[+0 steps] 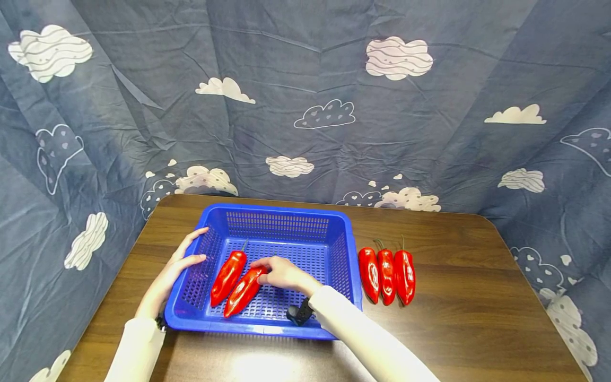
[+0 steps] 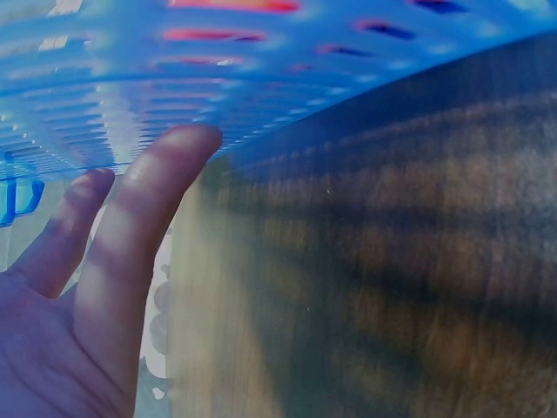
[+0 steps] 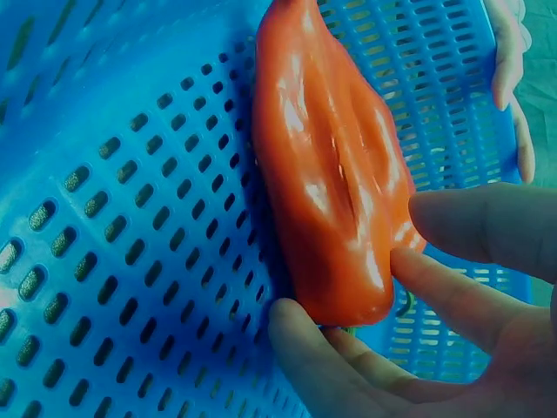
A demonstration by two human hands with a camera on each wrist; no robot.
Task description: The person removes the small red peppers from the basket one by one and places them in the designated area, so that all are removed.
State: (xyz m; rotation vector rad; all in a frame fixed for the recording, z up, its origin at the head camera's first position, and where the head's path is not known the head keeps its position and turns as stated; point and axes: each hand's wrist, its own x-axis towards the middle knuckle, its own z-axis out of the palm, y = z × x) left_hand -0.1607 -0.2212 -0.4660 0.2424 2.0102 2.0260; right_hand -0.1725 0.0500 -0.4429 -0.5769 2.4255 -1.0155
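Note:
A blue plastic basket (image 1: 279, 208) with slotted walls stands on the table. My left hand (image 1: 179, 263) grips its left rim, with fingertips over the edge and other fingers against the outer wall (image 2: 113, 96). Inside, two glossy red peppers lie slanted side by side: the left pepper (image 1: 228, 278) with its green stem pointing away, and the right pepper (image 1: 242, 297). My right hand (image 1: 281, 273) reaches into the basket and holds that right pepper (image 3: 326, 174) around its stem end, thumb and fingertips at its sides. Its stem is mostly hidden.
Three more red peppers (image 1: 387, 276) lie in a row on the brown wooden table (image 1: 458, 297), just right of the basket. A dark curtain (image 1: 334, 143) with cloud prints hangs behind and beside the table. A black wrist camera (image 1: 299, 313) sits at the right cuff.

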